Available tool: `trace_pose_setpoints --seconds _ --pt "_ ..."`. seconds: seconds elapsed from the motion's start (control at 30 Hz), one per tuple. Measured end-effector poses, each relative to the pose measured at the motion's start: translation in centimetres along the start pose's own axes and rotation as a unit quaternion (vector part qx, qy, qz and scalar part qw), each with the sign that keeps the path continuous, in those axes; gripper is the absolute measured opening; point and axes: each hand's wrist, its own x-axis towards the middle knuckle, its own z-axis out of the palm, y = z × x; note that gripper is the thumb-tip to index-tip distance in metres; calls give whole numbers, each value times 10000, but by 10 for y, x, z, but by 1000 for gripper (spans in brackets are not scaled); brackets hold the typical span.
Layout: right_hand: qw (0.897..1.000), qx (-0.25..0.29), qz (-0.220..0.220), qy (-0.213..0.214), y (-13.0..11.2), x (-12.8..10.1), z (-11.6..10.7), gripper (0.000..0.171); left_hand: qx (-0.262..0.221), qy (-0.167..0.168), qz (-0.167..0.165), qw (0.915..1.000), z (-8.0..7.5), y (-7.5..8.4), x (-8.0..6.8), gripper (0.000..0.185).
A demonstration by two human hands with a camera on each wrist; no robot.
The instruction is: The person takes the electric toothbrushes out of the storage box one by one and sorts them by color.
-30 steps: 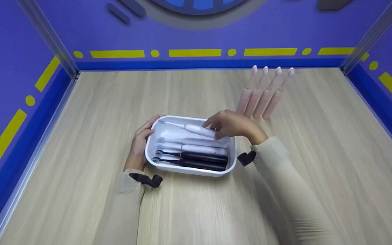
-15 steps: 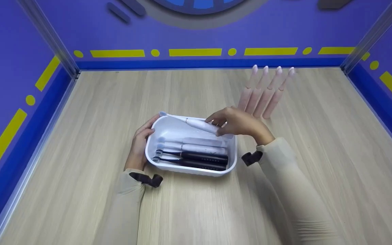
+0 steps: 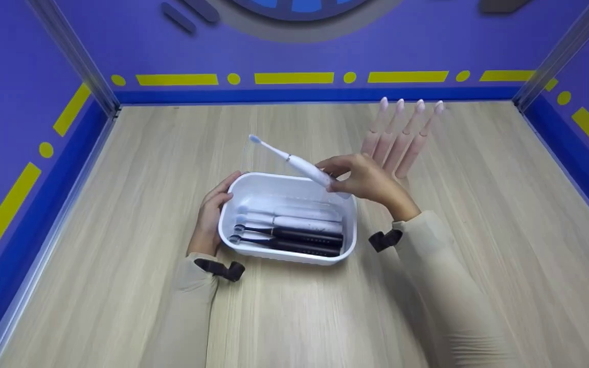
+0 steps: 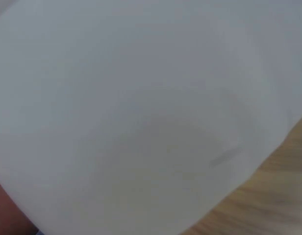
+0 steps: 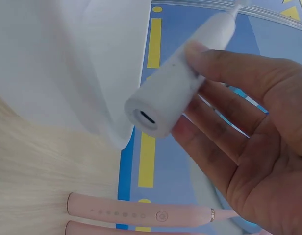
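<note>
White electric toothbrush (image 3: 309,169): we see its slim neck and pale-blue head pointing away to the left, the handle slanting over the far rim of a white tub (image 3: 269,188). We note a dark slot in its base. Tub: round-cornered, upright, open-topped.

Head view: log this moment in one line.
right hand: holds white toothbrush; left hand: holds white bin; inside bin: two black toothbrushes; table: four pink toothbrushes

Pink toothbrushes (image 3: 398,149) obstruct space beyond the right hand (image 3: 365,177).
</note>
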Motion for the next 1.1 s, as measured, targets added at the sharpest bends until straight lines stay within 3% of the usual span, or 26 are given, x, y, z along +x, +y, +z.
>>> trace_pose_setpoints --seconds 0.37,0.87,1.1 --pt "9906 720 -39 1166 9 -2 1 48 96 -49 125 9999 0 0 1 55" --pt "9704 959 -110 2213 20 -9 4 50 65 26 49 10000 -1 0 0 54" --pt "9636 1015 -168 2469 29 -13 3 53 152 -22 141 9998 -1 -1 -1 54"
